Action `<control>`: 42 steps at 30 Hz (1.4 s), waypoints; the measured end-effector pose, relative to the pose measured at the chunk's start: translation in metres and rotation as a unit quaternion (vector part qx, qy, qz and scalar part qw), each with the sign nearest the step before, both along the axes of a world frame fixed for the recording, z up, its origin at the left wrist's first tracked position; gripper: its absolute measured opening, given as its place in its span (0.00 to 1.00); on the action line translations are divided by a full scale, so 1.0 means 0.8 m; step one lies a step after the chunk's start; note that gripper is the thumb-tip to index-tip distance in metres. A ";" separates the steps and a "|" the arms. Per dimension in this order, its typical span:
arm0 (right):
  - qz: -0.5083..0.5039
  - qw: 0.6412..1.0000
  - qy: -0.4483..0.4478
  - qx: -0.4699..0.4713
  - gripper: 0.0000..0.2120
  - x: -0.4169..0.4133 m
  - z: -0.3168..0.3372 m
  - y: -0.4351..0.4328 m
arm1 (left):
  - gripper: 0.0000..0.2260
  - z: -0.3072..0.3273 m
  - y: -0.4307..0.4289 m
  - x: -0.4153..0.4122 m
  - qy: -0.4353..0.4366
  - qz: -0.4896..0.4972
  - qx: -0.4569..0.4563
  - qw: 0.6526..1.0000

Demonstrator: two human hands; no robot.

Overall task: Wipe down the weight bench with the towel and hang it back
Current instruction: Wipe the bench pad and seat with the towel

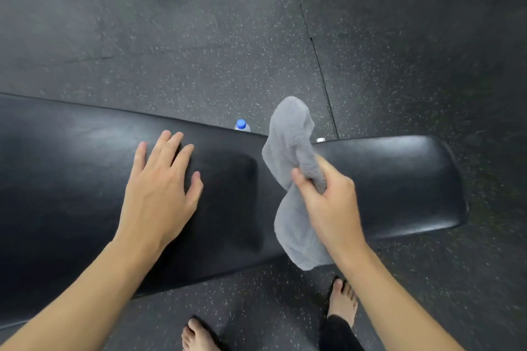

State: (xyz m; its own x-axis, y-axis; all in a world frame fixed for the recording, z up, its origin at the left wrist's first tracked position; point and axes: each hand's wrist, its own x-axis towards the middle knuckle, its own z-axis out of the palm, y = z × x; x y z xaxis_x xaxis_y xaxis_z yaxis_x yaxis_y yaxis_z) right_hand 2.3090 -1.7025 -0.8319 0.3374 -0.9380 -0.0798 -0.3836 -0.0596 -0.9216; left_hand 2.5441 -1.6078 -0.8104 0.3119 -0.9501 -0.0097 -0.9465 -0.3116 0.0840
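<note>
We see the grey towel (291,179) bunched in the right hand (328,196), whose thumb and fingers pinch its middle while one end sticks up and the other hangs down across the front edge of the bench (399,179). The black padded bench runs from left to right below us, and the left hand (162,188) lies flat on it with fingers spread, grasping nothing. No writing or brand shows on the towel or the padding. Behind the bench, just left of the towel's upper end, a bottle (242,125) with a blue cap peeks over the far edge; its label is hidden. Two bare feet (343,302) stand on the speckled dark floor (199,37) near us.
</note>
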 end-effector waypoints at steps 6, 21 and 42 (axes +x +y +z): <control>0.087 0.982 0.165 0.037 0.35 0.104 -0.093 0.013 | 0.24 0.032 0.048 0.095 -0.081 -0.038 -0.009 0.996; 0.068 0.980 0.185 -0.005 0.21 0.267 -0.040 -0.028 | 0.27 0.040 0.089 0.154 -0.119 -0.056 0.047 0.990; -0.036 0.984 0.167 0.046 0.11 0.180 -0.082 -0.031 | 0.30 0.042 0.086 0.156 -0.099 -0.014 0.043 0.994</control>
